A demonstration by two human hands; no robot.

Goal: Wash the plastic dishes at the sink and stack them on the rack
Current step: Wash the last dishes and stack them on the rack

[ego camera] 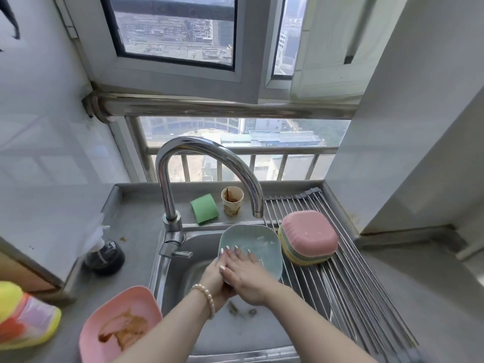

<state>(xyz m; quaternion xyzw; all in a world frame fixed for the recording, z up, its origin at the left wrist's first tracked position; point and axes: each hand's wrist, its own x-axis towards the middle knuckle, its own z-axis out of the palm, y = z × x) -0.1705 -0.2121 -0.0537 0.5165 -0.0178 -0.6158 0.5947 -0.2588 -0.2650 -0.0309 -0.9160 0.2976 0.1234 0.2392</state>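
Over the sink (183, 260), left grip (213, 280) holds teal plate (251, 244); right grip (243, 273) flat inside it

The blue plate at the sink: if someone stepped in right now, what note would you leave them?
Left hand grips the blue plate by its near edge, over the sink. Right hand lies flat on the plate's face, fingers straight.
Done: a stack of upturned dishes, pink on top, sits on the rack.
Left: finish and rack the blue plate; wash the stained pink plate on the counter left of the sink.
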